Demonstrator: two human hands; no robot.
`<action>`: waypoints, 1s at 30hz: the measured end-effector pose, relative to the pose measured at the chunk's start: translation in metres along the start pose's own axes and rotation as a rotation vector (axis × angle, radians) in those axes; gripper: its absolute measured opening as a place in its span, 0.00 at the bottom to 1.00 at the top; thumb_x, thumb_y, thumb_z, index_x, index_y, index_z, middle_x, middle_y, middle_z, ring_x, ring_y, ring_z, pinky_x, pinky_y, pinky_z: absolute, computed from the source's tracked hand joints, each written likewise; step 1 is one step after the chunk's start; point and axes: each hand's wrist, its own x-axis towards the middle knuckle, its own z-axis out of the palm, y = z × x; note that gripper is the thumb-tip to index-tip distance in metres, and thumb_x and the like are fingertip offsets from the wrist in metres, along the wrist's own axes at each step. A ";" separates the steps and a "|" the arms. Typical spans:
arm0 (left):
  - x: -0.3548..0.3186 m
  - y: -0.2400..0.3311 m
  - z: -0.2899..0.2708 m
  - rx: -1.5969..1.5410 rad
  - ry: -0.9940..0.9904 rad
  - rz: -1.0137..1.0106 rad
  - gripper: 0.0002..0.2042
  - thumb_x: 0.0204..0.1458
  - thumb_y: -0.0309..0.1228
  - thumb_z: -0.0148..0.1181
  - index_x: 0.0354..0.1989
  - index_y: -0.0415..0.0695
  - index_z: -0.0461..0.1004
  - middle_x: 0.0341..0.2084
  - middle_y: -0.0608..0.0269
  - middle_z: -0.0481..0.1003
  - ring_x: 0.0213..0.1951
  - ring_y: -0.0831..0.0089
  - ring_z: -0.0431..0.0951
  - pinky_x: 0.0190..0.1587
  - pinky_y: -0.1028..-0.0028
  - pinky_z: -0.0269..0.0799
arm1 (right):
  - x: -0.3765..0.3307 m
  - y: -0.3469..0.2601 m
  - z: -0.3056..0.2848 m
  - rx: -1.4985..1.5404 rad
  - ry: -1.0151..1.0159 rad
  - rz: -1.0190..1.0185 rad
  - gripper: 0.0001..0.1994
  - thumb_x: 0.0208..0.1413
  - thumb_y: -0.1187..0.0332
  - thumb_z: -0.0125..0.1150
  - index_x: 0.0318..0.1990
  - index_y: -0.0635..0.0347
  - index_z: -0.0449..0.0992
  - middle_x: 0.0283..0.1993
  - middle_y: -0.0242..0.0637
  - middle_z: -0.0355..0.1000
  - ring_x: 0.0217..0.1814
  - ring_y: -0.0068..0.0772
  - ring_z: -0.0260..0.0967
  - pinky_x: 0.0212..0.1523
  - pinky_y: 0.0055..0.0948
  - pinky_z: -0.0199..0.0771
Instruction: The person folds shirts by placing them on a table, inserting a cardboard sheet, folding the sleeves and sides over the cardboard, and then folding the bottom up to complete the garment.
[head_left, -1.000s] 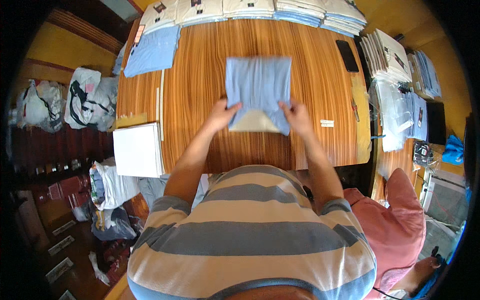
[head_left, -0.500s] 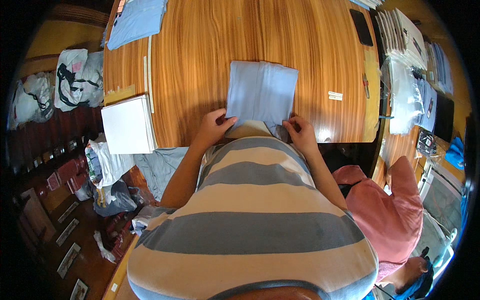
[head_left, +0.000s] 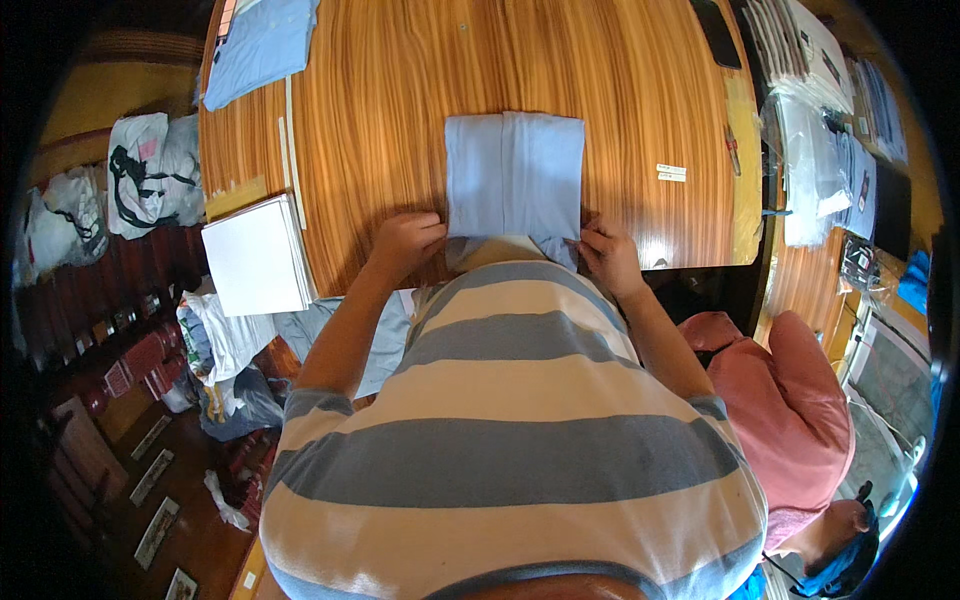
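A folded light-blue shirt (head_left: pixel 514 175) lies flat on the table right in front of me, with a line running down its middle. Part of the cloth hangs past the table's near edge by my striped top. My left hand (head_left: pixel 410 243) is closed at the shirt's lower left corner, fingertips against its edge. At the lower right corner my right hand (head_left: pixel 607 252) pinches the cloth between thumb and fingers.
White sheets (head_left: pixel 258 256) are stacked at the table's left edge, and another folded blue shirt (head_left: pixel 262 50) lies far left. A phone (head_left: pixel 717 34) and a pen (head_left: pixel 732 150) lie on the right. Packaged garments (head_left: pixel 785 45) stand beyond. A person in pink (head_left: pixel 770 410) is close on my right.
The shirt now sits straighter, its far edge nearly level. My left hand has moved outward to the left corner, while my right hand stays at the right one. The view has shifted slightly.
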 end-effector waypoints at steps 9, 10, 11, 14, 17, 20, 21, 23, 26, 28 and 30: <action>0.002 0.020 -0.022 0.030 -0.111 -0.001 0.07 0.51 0.32 0.70 0.37 0.48 0.81 0.29 0.62 0.73 0.34 0.60 0.80 0.33 0.60 0.78 | -0.007 -0.026 -0.022 0.061 -0.037 0.114 0.10 0.54 0.67 0.76 0.43 0.58 0.85 0.46 0.41 0.77 0.44 0.47 0.78 0.43 0.43 0.81; 0.008 0.016 -0.023 0.072 -0.095 0.041 0.07 0.53 0.34 0.69 0.36 0.49 0.80 0.29 0.63 0.72 0.34 0.61 0.80 0.34 0.60 0.77 | 0.001 -0.024 -0.027 -0.005 -0.036 0.034 0.11 0.54 0.67 0.76 0.43 0.58 0.85 0.46 0.40 0.76 0.44 0.46 0.78 0.43 0.43 0.81; 0.011 0.013 -0.022 0.114 -0.080 0.083 0.06 0.55 0.36 0.68 0.36 0.50 0.79 0.28 0.63 0.71 0.35 0.62 0.80 0.34 0.60 0.77 | 0.005 -0.022 -0.028 -0.070 -0.035 -0.047 0.11 0.53 0.68 0.76 0.43 0.58 0.85 0.46 0.40 0.75 0.43 0.46 0.78 0.43 0.43 0.81; -0.001 -0.001 -0.012 0.149 -0.172 0.109 0.07 0.53 0.37 0.69 0.35 0.50 0.78 0.28 0.64 0.72 0.37 0.63 0.79 0.36 0.59 0.77 | -0.009 -0.004 -0.012 -0.057 -0.051 -0.109 0.09 0.51 0.72 0.75 0.40 0.61 0.86 0.38 0.41 0.75 0.43 0.45 0.78 0.44 0.42 0.80; -0.014 0.003 -0.014 0.014 -0.224 0.157 0.08 0.54 0.37 0.69 0.37 0.50 0.80 0.27 0.64 0.75 0.34 0.62 0.80 0.35 0.60 0.77 | -0.031 -0.005 0.001 0.119 -0.090 0.013 0.07 0.53 0.72 0.75 0.39 0.63 0.86 0.36 0.41 0.75 0.41 0.44 0.77 0.43 0.39 0.79; -0.023 0.014 -0.014 -0.182 -0.270 0.004 0.06 0.57 0.33 0.69 0.36 0.46 0.82 0.23 0.61 0.76 0.29 0.63 0.79 0.33 0.59 0.75 | -0.041 -0.017 -0.001 0.283 -0.156 0.215 0.07 0.57 0.71 0.75 0.39 0.64 0.85 0.36 0.41 0.75 0.37 0.42 0.75 0.41 0.35 0.77; -0.026 0.018 -0.015 -0.278 -0.301 -0.089 0.07 0.59 0.35 0.69 0.38 0.45 0.83 0.23 0.61 0.78 0.27 0.64 0.79 0.31 0.61 0.75 | -0.040 -0.022 -0.004 0.321 -0.181 0.283 0.07 0.58 0.70 0.75 0.39 0.65 0.85 0.36 0.42 0.75 0.36 0.41 0.75 0.41 0.33 0.77; -0.019 0.027 -0.026 -0.471 -0.366 -0.265 0.11 0.63 0.39 0.67 0.42 0.44 0.84 0.24 0.62 0.82 0.24 0.65 0.81 0.28 0.67 0.75 | -0.037 -0.026 -0.004 0.344 -0.115 0.319 0.10 0.58 0.67 0.75 0.39 0.66 0.85 0.35 0.43 0.76 0.36 0.45 0.77 0.37 0.37 0.76; -0.003 0.041 -0.034 -0.976 -0.492 -0.810 0.11 0.66 0.35 0.65 0.42 0.40 0.85 0.21 0.63 0.79 0.17 0.78 0.72 0.21 0.72 0.68 | -0.028 -0.026 -0.007 0.309 -0.128 0.320 0.11 0.58 0.65 0.75 0.40 0.65 0.85 0.35 0.44 0.76 0.36 0.47 0.77 0.36 0.39 0.76; -0.011 0.042 -0.025 -1.034 -0.476 -0.884 0.11 0.66 0.35 0.65 0.41 0.39 0.85 0.20 0.66 0.77 0.15 0.80 0.70 0.18 0.75 0.65 | -0.029 -0.023 -0.007 0.279 -0.141 0.269 0.11 0.58 0.65 0.75 0.40 0.64 0.85 0.35 0.44 0.76 0.36 0.47 0.77 0.36 0.40 0.76; -0.018 0.042 -0.018 -1.063 -0.479 -0.930 0.11 0.67 0.35 0.65 0.41 0.38 0.85 0.19 0.68 0.76 0.14 0.81 0.69 0.17 0.77 0.63 | -0.037 -0.016 -0.004 0.265 -0.121 0.182 0.10 0.58 0.65 0.74 0.40 0.62 0.85 0.35 0.44 0.76 0.35 0.48 0.77 0.36 0.40 0.76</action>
